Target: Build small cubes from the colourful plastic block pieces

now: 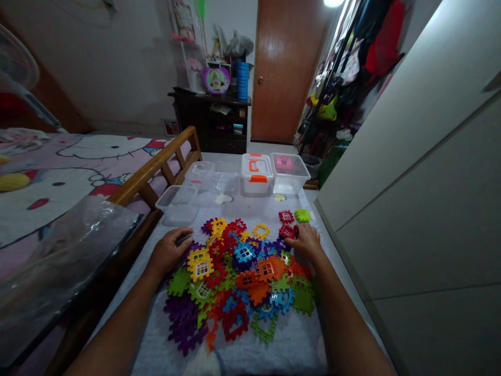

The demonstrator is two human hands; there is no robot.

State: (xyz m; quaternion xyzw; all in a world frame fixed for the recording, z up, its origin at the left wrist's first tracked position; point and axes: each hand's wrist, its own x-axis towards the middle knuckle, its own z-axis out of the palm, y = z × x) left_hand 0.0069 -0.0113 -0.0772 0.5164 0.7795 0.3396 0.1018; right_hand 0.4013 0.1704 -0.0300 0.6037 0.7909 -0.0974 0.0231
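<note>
Right now: red piece [286, 231] in right grip [307, 240], beside multicoloured pile [247, 279]

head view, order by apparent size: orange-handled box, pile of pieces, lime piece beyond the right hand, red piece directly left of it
1. Pile of pieces
2. Orange-handled box
3. Lime piece and red piece: too alike to rank

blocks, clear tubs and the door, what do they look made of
Blocks: probably molded plastic, slightly glossy, with even color and crisp notched edges.
Clear tubs: likely plastic, smooth, as their walls are see-through.
Door: brown with a soft sheen, perhaps varnished wood or veneer.
</note>
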